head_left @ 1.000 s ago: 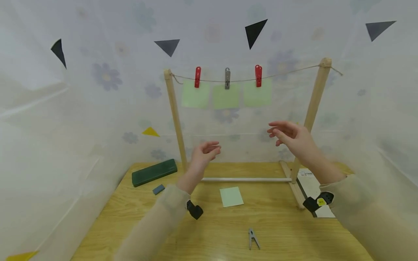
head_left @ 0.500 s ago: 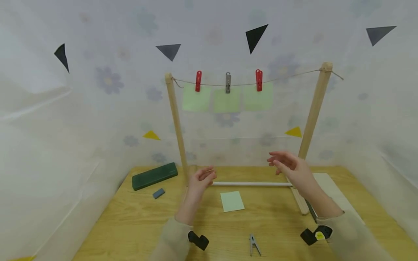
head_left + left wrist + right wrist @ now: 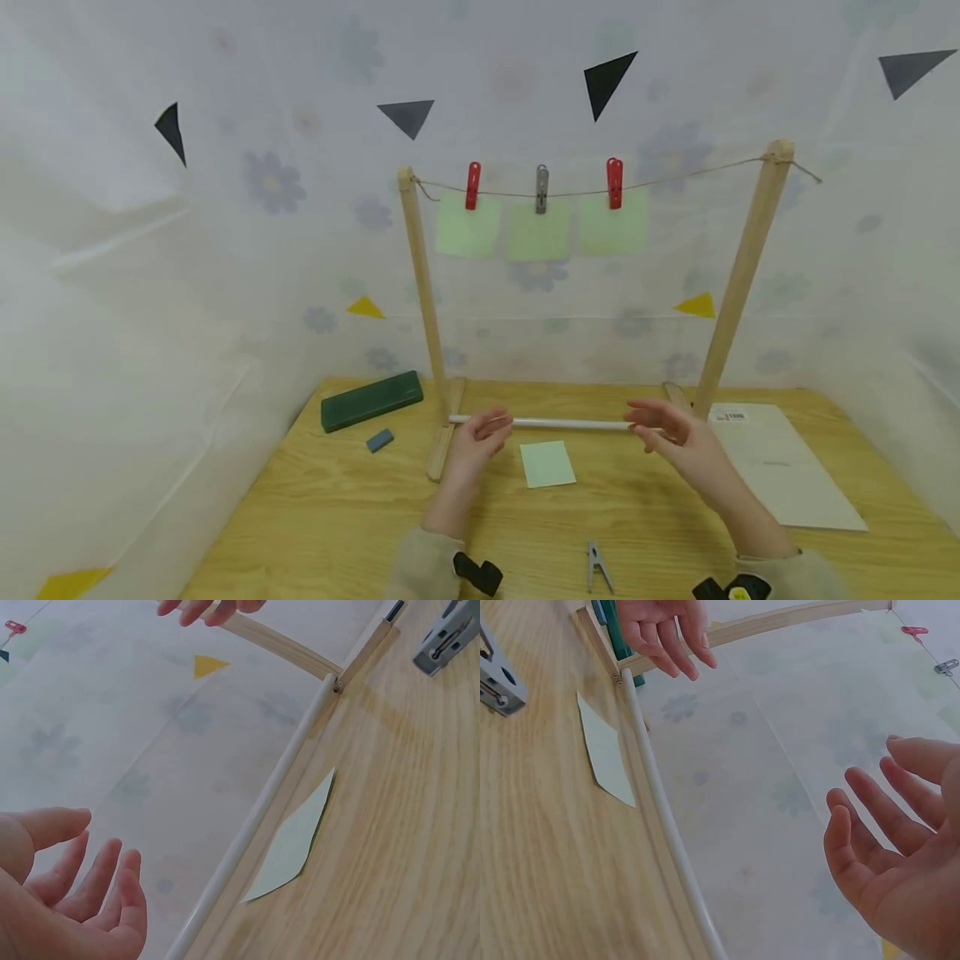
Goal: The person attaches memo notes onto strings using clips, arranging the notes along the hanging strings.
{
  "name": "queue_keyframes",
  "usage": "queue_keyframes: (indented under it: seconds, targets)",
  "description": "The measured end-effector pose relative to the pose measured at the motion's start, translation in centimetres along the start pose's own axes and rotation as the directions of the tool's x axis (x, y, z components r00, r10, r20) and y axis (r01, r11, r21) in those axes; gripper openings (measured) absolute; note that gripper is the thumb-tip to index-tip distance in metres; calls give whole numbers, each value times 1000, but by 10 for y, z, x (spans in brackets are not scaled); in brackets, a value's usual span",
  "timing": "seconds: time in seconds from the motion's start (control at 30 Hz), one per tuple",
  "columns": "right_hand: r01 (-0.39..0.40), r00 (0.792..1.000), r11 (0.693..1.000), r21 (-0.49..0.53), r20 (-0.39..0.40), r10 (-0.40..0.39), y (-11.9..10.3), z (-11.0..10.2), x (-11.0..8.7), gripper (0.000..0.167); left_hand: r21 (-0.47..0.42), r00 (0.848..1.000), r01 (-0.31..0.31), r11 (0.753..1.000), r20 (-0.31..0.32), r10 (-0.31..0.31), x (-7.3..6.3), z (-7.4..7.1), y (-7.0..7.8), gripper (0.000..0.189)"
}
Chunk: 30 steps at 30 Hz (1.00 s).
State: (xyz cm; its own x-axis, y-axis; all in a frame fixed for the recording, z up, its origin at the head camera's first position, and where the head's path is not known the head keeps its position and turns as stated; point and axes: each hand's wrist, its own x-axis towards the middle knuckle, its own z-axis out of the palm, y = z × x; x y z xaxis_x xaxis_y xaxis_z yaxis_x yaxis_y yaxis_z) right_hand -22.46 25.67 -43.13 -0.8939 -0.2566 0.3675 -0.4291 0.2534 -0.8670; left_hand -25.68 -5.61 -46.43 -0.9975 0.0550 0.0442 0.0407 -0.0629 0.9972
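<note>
My left hand (image 3: 480, 446) hovers over the table left of a pale green paper square (image 3: 547, 464), its fingers loosely bent around nothing. Opposite, my right hand (image 3: 678, 446) hangs in the air right of that paper, also holding nothing. In both wrist views the fingers are relaxed and apart from any object. A grey clothespin (image 3: 597, 567) lies on the table nearer to me. Above, three green paper sheets hang from a string, held by a left red clothespin (image 3: 472, 186), a grey clothespin (image 3: 542, 189) and a right red clothespin (image 3: 615, 183).
The string runs between a left wooden post (image 3: 426, 292) and a right wooden post (image 3: 742, 283). A white rod (image 3: 573, 425) joins their bases. A green case (image 3: 372, 402) and blue eraser-like block (image 3: 380, 440) lie left; a pale board (image 3: 783, 467) lies right.
Both hands have come down from in front of the frame to just above the table, still holding nothing. The head view has shifted slightly. The papers and clothespins stay where they were.
</note>
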Motion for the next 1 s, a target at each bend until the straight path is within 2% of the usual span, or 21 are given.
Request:
queue_keyframes:
  seconds: [0.1, 0.27, 0.37, 0.53, 0.67, 0.83, 1.0]
  targets:
    - [-15, 1000, 1000, 9, 9, 15, 7, 5, -7, 39, 28, 999, -27, 999, 28, 27, -1, 2, -6, 40]
    - [-27, 999, 1000, 4, 37, 27, 17, 13, -16, 38, 64, 998, -52, 997, 41, 49, 1, 6, -14, 38]
    - [-7, 998, 1000, 18, 57, 6, 22, 16, -20, 38, 75, 997, -50, 996, 61, 46, 0, 10, -17, 37]
    - [41, 994, 997, 68, 100, -48, 30, 22, -23, 38, 122, 990, -50, 991, 134, 34, 0, 11, -23, 41]
    - [29, 987, 997, 77, 155, -41, 34, 29, -25, 38, 162, 986, -53, 985, 162, 27, 1, 8, -29, 43]
    - [-18, 973, 997, 69, 232, 1, 37, 33, -28, 39, 186, 985, -44, 982, 174, 11, 2, 8, -33, 44]
    - [-12, 939, 997, 72, 343, -13, 41, 35, -28, 42, 209, 987, -58, 976, 158, 25, 4, 11, -38, 44]
